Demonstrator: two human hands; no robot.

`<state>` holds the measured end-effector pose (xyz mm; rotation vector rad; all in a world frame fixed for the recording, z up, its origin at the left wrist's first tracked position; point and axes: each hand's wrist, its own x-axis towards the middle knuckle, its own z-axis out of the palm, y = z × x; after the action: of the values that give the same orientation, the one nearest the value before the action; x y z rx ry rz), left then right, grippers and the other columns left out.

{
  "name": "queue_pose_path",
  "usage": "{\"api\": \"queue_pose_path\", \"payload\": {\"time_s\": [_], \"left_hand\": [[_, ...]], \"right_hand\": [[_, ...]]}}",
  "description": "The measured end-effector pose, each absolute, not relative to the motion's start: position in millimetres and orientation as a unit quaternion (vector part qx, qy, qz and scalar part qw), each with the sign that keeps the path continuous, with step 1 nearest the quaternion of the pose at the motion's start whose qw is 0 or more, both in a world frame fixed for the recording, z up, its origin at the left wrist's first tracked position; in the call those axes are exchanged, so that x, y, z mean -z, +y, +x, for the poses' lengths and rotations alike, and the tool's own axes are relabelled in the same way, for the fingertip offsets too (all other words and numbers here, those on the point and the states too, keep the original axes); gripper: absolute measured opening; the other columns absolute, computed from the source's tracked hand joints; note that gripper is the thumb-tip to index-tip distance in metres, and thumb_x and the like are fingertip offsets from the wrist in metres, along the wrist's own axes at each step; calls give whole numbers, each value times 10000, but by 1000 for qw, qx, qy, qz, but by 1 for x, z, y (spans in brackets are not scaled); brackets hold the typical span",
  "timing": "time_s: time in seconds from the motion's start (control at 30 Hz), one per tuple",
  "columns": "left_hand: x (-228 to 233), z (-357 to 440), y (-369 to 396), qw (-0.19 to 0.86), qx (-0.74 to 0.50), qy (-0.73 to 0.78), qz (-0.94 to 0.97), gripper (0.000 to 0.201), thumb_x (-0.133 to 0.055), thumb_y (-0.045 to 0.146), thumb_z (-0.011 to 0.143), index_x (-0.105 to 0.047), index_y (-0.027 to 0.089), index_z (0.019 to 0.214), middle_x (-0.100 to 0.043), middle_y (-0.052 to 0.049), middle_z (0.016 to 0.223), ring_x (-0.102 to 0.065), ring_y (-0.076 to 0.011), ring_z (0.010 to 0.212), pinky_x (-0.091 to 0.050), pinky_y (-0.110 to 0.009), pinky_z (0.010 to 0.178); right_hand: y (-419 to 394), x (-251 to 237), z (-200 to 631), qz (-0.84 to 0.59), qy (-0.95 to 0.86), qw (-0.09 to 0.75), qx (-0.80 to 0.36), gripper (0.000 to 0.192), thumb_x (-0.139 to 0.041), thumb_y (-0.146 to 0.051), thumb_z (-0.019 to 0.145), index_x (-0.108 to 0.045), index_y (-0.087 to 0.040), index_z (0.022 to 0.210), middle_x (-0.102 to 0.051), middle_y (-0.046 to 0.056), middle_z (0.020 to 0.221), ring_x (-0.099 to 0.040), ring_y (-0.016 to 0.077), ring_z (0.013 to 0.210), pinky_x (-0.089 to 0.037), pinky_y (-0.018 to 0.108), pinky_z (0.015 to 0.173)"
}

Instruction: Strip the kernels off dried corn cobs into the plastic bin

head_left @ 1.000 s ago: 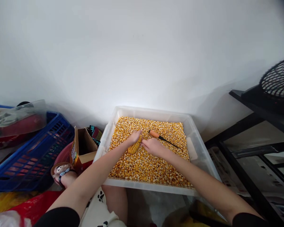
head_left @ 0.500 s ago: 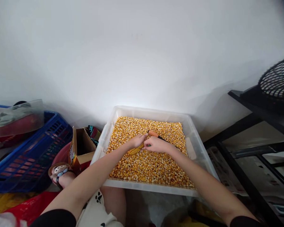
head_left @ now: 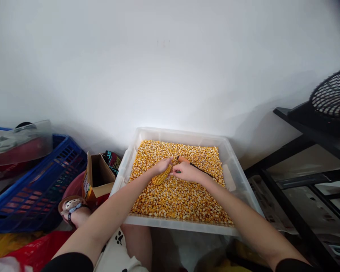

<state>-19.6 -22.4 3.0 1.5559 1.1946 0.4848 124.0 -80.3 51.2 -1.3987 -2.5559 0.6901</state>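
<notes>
My left hand [head_left: 163, 165] is wrapped round a yellow corn cob [head_left: 161, 177], its kernel-covered end pointing down and toward me. Close against its right side is my right hand [head_left: 185, 170], fingers curled in at the cob. A small green bit shows at its fingertips, too little to name. Just beyond the right hand lies a tool with an orange handle [head_left: 183, 159] and a long dark shaft running back to the right. Beneath both hands, loose corn kernels [head_left: 181, 204] fill a translucent plastic bin [head_left: 187, 225].
To the left stand an open cardboard box [head_left: 100, 177] and a blue plastic basket [head_left: 42, 192] with things piled in it. On the right a black fan [head_left: 333, 98] sits on a black metal frame [head_left: 283, 204]. A white wall [head_left: 170, 75] rises behind the bin.
My left hand has shifted slightly to the left and turned the cob, so more of its kernels show. The right hand stays almost in place beside it.
</notes>
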Motion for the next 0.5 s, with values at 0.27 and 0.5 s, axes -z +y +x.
{"api": "queue_pose_path", "payload": {"time_s": [0.27, 0.5], "left_hand": [[1, -21, -24, 448, -179, 468, 740, 396, -243, 352, 818, -559, 158, 679, -607, -63, 742, -526, -196, 765, -384, -285, 735], [5, -15, -33, 443, -147, 405, 786, 346, -274, 331, 802, -505, 184, 591, -572, -45, 634, -521, -185, 664, -379, -268, 659]], "right_hand": [[-86, -37, 119, -466, -865, 55, -176, 218, -480, -254, 822, -648, -143, 737, -646, 39, 679, -503, 101, 576, -264, 211, 527], [-81, -34, 120, -443, -871, 19, -211, 219, -534, -286, 783, -661, -136, 685, -637, 29, 648, -474, 98, 547, -259, 209, 500]]}}
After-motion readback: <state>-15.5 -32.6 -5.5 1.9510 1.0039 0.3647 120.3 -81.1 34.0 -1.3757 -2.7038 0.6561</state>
